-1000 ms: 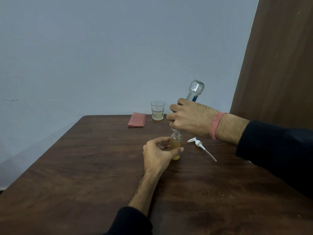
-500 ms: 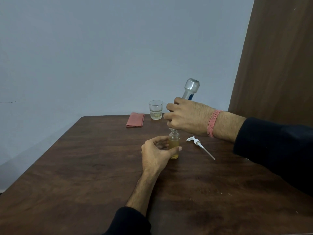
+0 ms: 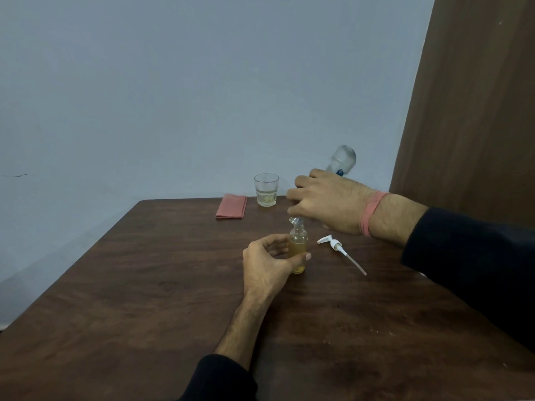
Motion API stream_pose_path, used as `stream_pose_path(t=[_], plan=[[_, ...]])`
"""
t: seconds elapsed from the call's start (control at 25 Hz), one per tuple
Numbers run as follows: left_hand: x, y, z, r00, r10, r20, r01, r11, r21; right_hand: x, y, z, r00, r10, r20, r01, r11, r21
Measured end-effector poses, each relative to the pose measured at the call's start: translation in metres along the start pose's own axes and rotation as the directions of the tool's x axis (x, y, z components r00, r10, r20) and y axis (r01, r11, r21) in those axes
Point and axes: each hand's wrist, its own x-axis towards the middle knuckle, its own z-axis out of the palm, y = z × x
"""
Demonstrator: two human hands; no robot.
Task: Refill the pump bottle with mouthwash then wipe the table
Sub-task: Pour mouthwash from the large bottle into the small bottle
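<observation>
Head view, left hand (image 3: pixel 266 263) gripping pump bottle (image 3: pixel 298 250) mid-table, pump head (image 3: pixel 337 246) just right

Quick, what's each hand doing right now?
Left hand: closed around the small pump bottle, steadying it on the table.
Right hand: closed on the tilted mouthwash bottle, neck at the small bottle's mouth.

The right hand (image 3: pixel 327 202) hides the middle of the tipped bottle (image 3: pixel 343 159), whose raised base is blurred, the left hand (image 3: pixel 267 263) covers part of the small bottle (image 3: pixel 298 246), and both dark sleeves run off the frame's edges.
</observation>
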Motion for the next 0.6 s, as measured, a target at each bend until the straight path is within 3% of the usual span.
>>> stream_pose_path(t=[0.12, 0.2, 0.36, 0.48, 0.6], plan=[[0.0, 0.0, 0.001, 1.0, 0.006, 0.005, -0.006, 1.0, -0.012, -0.009, -0.003, 0.004, 0.995, 0.099, 0.019, -0.101, 0.978, 0.182], [0.0, -0.001, 0.001, 1.0, 0.02, 0.015, -0.02, 1.0, -0.02, -0.017, -0.002, 0.008, 0.974, 0.226, 0.017, -0.217, 0.903, 0.37], [0.0, -0.002, 0.001, 0.998, 0.061, 0.016, -0.062, 0.997, 0.051, -0.045, 0.004, 0.023, 0.815, 0.577, 0.049, -0.397, 0.494, 0.773], [-0.002, 0.0, 0.002, 0.999, 0.038, -0.008, -0.037, 0.995, 0.089, -0.067, 0.004, 0.039, 0.674, 0.719, 0.167, -0.413, 0.18, 0.893], [-0.001, -0.002, 0.002, 0.999, 0.048, -0.014, -0.047, 0.995, 0.088, -0.087, 0.001, 0.06, 0.583, 0.753, 0.306, -0.36, -0.098, 0.928]])
